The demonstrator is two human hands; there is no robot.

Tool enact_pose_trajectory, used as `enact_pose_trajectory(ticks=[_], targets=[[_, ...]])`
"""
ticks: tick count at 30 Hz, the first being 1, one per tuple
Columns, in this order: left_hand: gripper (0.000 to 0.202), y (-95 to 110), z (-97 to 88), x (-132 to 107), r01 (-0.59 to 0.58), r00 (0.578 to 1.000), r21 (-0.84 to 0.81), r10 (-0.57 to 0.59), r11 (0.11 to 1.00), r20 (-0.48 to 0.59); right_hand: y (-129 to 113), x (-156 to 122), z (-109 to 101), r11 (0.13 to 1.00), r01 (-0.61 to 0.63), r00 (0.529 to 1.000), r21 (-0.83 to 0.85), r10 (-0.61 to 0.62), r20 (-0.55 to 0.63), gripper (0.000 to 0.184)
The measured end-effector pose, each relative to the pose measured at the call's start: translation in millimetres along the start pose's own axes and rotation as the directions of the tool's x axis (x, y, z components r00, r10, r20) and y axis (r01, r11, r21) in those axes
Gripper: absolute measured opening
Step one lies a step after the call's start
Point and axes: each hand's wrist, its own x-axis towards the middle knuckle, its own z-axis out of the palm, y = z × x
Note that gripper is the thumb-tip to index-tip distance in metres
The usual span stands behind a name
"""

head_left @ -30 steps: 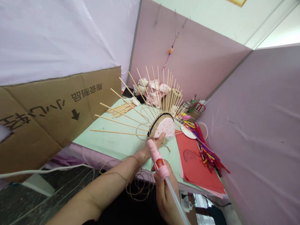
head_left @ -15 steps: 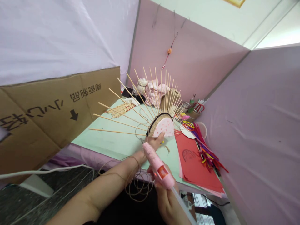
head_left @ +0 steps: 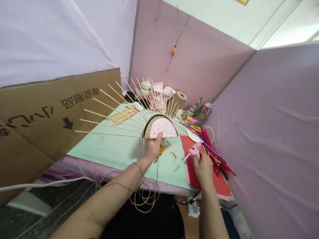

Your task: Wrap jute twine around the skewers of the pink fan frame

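Observation:
My left hand (head_left: 152,148) grips the lower edge of a half-round craft piece (head_left: 163,128), its thumb on the pink spotted fabric front. A black rim and a band of wound twine edge its curve, and thin wooden sticks (head_left: 109,121) fan out from it. Loose twine (head_left: 144,199) loops over my left forearm and hangs off the table's front. Over the red sheets, my right hand (head_left: 203,166) is closed on a pink hot glue gun (head_left: 195,151), a pale glue stick poking out toward the left. My right fingers are partly hidden.
Loose sticks (head_left: 122,116) lie at the back left, near a brown roll (head_left: 179,98) and pink fabric. Colourful pipe cleaners (head_left: 211,151) rest on red sheets (head_left: 221,186) at right. Red-handled scissors (head_left: 206,110) stand behind. A cardboard panel (head_left: 50,132) borders the left.
My right hand has carried the glue gun away from the craft piece, to the right and over the red sheets, turning it round. The craft piece now faces me more squarely, still in my left hand.

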Motion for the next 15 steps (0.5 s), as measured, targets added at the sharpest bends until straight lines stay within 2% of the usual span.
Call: enact_pose_trajectory(ticks=[4,11,15], targets=[[0.039,-2.4,-0.8,1.0,-0.010,1.000,-0.054,0.011,0.999,0.023,2.7,3.9,14.2,0.981,0.010,0.997,-0.196,0.005,0.077,0.032],[0.041,1.6,-0.8,-0.6,-0.009,1.000,-0.054,0.010,0.998,0.015,-21.4,14.7,24.7,0.961,0.035,0.978,-0.273,0.024,0.209,0.035],[0.039,2.8,-0.1,-1.6,-0.010,1.000,-0.003,0.010,1.000,-0.005,-29.5,15.3,23.4,0.957,0.016,0.964,-0.290,0.062,0.258,0.040]])
